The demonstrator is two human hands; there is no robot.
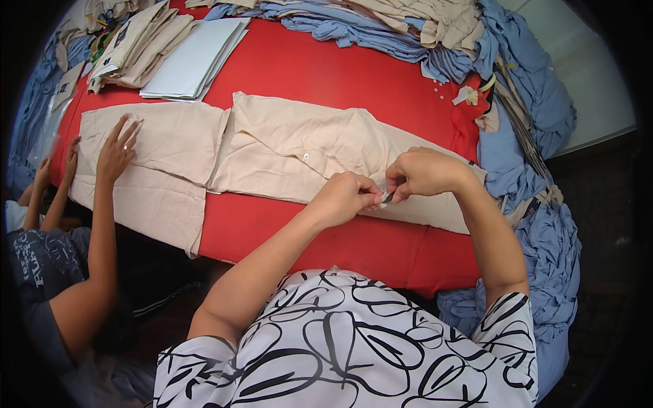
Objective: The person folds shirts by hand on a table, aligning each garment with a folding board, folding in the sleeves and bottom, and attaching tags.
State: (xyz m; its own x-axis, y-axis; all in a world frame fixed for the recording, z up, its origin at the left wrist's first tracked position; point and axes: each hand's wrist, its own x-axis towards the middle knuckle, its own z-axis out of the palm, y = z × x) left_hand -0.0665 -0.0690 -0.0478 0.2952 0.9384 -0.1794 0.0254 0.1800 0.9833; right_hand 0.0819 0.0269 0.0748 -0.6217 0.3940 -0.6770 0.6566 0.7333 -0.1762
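Note:
A beige garment (306, 129) lies across the red-covered table (306, 234), with a small white button (306, 156) showing near its middle. At the garment's near edge my left hand (345, 197) pinches a bit of its cloth between thumb and fingers. Close against those fingertips is my right hand (420, 171), its fingers closed on a small dark thing (388, 198) whose kind I cannot make out. The garment's right part runs under my right wrist and forearm.
At left, a co-worker's hands (117, 148) rest on another beige garment (153, 197). Behind it are folded beige clothes (146, 41) and white sheets (194, 61). Blue and beige clothes (326, 27) are heaped along the far edge, more blue cloth (547, 251) at right.

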